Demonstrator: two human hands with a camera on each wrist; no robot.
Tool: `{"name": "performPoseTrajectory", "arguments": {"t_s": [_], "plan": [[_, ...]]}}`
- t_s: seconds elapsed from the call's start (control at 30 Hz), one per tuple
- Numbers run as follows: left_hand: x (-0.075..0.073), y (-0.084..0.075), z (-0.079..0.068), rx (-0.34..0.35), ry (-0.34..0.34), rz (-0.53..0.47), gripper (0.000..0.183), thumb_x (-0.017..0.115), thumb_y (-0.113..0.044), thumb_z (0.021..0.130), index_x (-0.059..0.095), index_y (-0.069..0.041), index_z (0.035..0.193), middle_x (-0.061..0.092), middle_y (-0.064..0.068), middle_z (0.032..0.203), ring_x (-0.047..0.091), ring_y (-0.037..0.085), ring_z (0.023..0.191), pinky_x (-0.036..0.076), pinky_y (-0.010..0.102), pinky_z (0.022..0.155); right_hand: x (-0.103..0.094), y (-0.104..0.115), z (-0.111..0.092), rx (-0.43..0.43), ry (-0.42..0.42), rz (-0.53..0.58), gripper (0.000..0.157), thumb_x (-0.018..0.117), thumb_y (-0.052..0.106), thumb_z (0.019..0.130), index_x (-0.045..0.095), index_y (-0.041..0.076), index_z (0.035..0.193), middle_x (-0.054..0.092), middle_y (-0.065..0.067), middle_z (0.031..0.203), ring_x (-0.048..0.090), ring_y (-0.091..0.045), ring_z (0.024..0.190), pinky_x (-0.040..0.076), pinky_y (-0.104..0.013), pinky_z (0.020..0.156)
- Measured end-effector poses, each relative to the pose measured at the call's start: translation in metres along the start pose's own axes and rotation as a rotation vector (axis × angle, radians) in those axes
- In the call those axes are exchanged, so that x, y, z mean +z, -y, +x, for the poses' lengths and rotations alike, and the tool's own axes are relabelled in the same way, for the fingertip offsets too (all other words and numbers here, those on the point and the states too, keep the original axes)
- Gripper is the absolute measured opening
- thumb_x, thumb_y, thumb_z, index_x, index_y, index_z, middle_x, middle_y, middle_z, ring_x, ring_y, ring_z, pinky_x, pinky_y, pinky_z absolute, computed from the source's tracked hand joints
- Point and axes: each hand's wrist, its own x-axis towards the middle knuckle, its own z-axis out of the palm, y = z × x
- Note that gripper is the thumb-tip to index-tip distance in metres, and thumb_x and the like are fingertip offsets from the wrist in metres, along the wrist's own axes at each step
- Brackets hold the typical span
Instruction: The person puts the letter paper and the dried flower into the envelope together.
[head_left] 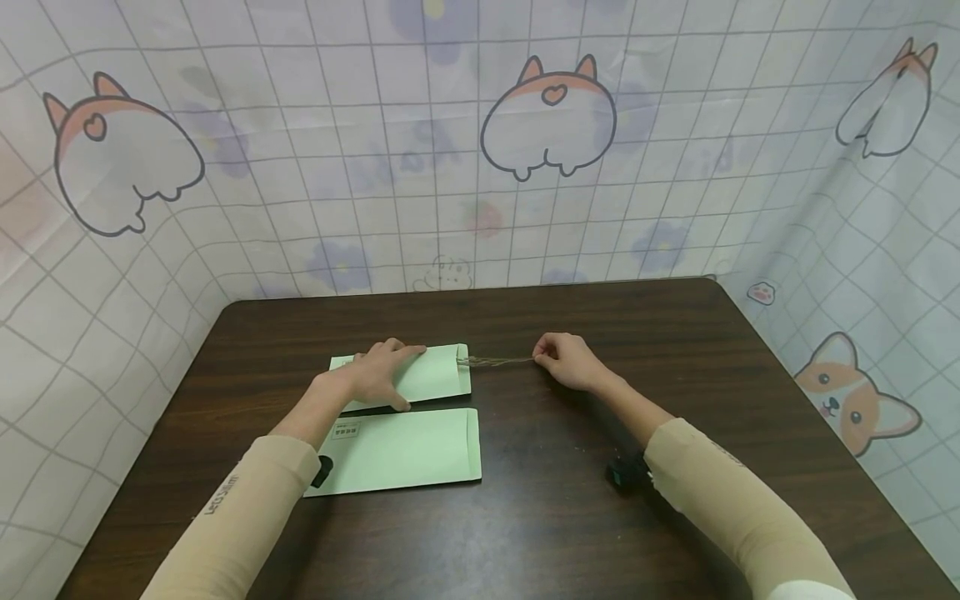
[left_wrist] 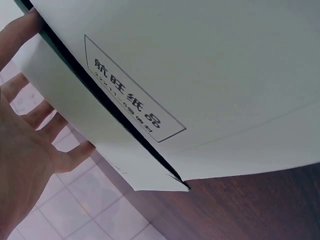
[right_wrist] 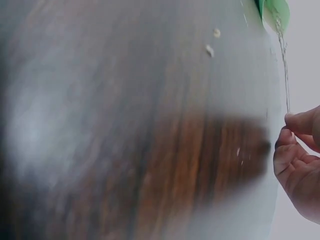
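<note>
Two pale green paper envelopes lie side by side on the table. Across the far envelope [head_left: 437,371] spans my left hand [head_left: 377,372], its thumb at the near edge and its fingers at the far edge. Between thumb and fingertips my right hand [head_left: 567,360] pinches the ends of a thin dried plant sprig [head_left: 491,362]. The sprig's other end sits in the far envelope's mouth, where its tip is hidden; the right wrist view shows that mouth gaping. Nearer me is the second envelope [head_left: 408,454], with a printed box [left_wrist: 135,92] at its left end.
The dark wooden table [head_left: 555,533] has rounded far corners. A patterned white curtain [head_left: 360,167] hangs close behind it and on both sides. Small pale crumbs [right_wrist: 210,51] lie on the tabletop. Black straps circle both wrists.
</note>
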Motion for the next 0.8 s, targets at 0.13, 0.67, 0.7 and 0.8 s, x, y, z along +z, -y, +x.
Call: {"name": "performPoseTrajectory", "arguments": {"t_s": [0.13, 0.67, 0.7, 0.8], "plan": [[0.0, 0.001, 0.0, 0.001, -0.005, -0.002, 0.101, 0.087, -0.033, 0.083, 0.029, -0.018, 0.164, 0.033, 0.021, 0.156, 0.031, 0.043, 0.144, 0.021, 0.079, 0.106, 0.004, 0.005, 0.004, -0.011, 0.006, -0.007, 0.008, 0.061, 0.006, 0.103, 0.067, 0.002, 0.1, 0.064, -0.004, 0.088, 0.055, -0.017, 0.074, 0.048, -0.036, 0.071], [0.001, 0.001, 0.0, 0.004, -0.001, 0.0, 0.101, 0.087, -0.034, 0.083, 0.029, -0.018, 0.164, 0.032, 0.021, 0.156, 0.031, 0.043, 0.144, 0.022, 0.079, 0.105, 0.02, 0.023, 0.018, -0.077, 0.047, -0.044, 0.005, 0.06, 0.006, 0.104, 0.064, 0.005, 0.102, 0.062, -0.004, 0.09, 0.054, -0.018, 0.076, 0.047, -0.037, 0.072], [0.001, 0.001, 0.0, 0.005, -0.001, 0.002, 0.101, 0.087, -0.034, 0.083, 0.029, -0.018, 0.164, 0.033, 0.021, 0.156, 0.031, 0.043, 0.144, 0.022, 0.079, 0.105, 0.021, 0.023, 0.019, -0.085, 0.051, -0.044, 0.005, 0.059, 0.006, 0.104, 0.064, 0.005, 0.102, 0.061, -0.004, 0.09, 0.054, -0.018, 0.076, 0.047, -0.037, 0.072], [0.0, 0.001, -0.001, 0.007, -0.001, 0.004, 0.101, 0.087, -0.034, 0.083, 0.029, -0.017, 0.164, 0.032, 0.021, 0.156, 0.031, 0.044, 0.144, 0.022, 0.079, 0.105, 0.024, 0.025, 0.021, -0.108, 0.061, -0.046, 0.004, 0.06, 0.005, 0.103, 0.064, 0.005, 0.102, 0.062, -0.004, 0.09, 0.054, -0.018, 0.077, 0.047, -0.037, 0.072]]}}
